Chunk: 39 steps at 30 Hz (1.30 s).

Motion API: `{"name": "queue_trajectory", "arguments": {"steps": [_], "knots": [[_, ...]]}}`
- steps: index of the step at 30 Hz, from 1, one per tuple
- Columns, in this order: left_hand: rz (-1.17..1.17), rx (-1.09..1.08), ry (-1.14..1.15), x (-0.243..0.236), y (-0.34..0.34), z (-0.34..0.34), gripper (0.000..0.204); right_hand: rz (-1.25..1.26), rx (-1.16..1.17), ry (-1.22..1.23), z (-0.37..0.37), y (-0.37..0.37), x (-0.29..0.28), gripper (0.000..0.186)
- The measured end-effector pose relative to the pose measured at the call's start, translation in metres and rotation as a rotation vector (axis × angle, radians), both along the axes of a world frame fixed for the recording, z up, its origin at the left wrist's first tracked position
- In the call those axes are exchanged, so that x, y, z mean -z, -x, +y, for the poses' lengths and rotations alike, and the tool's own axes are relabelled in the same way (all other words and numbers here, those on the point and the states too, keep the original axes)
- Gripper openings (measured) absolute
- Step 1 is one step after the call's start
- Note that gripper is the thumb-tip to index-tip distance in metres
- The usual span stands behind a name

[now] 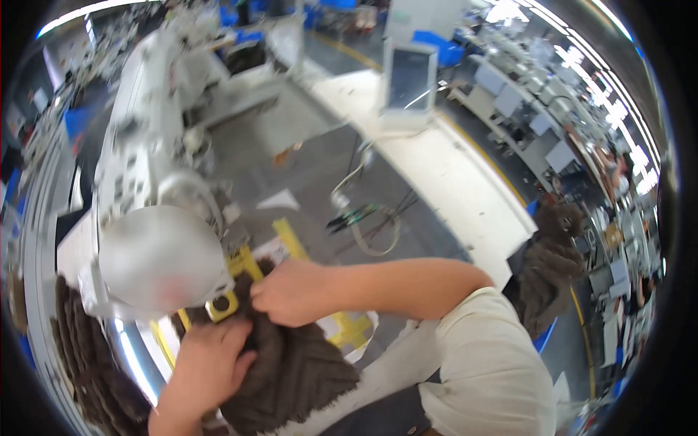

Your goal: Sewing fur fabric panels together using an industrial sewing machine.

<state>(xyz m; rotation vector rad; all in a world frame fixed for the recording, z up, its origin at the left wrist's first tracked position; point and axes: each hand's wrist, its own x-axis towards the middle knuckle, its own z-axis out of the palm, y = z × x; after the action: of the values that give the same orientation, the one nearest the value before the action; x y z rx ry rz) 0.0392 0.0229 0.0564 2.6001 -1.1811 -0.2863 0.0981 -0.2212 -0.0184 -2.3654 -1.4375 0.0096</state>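
A brown, furry piece of fabric point(294, 374) with a ribbed pattern lies in front of a white sewing machine point(134, 156). My left hand point(207, 363) rests on the left part of the fabric, fingers stretched out and thumb apart. Closed near the upper edge of the fabric, my right hand point(291, 292) pinches it beside the yellow parts point(243, 263) around the sewing spot. The needle area is hidden behind a blurred round whitish disc point(161, 260) on the machine. Motion blurs both hands slightly.
A folded stack of brown fabric point(94, 363) stands at the left, and more brown fabric point(545, 269) hangs at the right. On the grey tabletop lie thread snips point(352, 216) and a pale cord point(374, 251). A framed screen-like panel point(408, 83) stands farther back.
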Motion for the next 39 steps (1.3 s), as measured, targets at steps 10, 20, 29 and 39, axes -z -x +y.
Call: {"name": "queue_trajectory", "arguments": {"steps": [10, 20, 29, 39], "knots": [[0.531, 0.375, 1.518, -0.083, 0.121, -0.052, 0.033, 0.105, 0.286, 0.126, -0.034, -0.007, -0.033, 0.025], [0.390, 0.380, 1.466, -0.058, 0.129, -0.037, 0.030, 0.372, 0.712, -0.223, -0.106, 0.047, -0.016, 0.032], [-0.440, 0.089, 0.420, 0.061, 0.037, -0.026, 0.057, 1.172, 0.917, -0.968, -0.086, 0.073, 0.005, 0.051], [-0.406, 0.199, 0.412, 0.071, 0.048, -0.040, 0.042, 0.584, 0.938, -0.344, -0.071, 0.083, 0.023, 0.036]]}}
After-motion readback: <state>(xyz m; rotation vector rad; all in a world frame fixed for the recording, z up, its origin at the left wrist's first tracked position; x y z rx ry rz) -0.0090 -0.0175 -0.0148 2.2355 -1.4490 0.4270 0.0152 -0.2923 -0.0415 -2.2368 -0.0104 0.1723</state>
